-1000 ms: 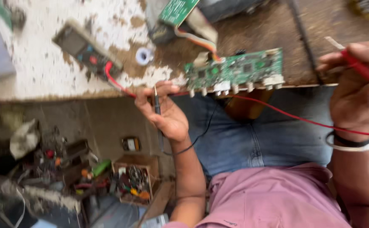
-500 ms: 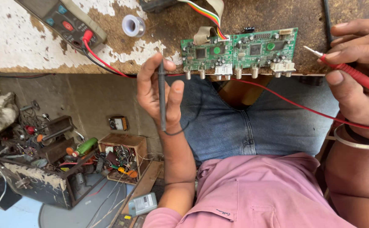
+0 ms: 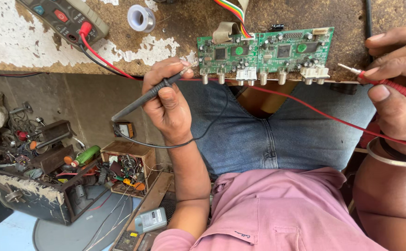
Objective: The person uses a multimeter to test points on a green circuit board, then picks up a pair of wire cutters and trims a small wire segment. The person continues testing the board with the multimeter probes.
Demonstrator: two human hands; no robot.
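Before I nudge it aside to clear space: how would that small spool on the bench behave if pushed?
The small spool looks round with a hollow core, so tipped on edge it would probably roll. It seems light and may skid on the worn bench. It sits apart from the meter.

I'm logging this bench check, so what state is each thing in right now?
Left hand: closed around black probe, tip near the board's left corner.
Right hand: gripping red probe, tip just off the board's right edge.
Circuit board: flat at table edge, ribbon cable attached.
Multimeter: red lead plugged in.
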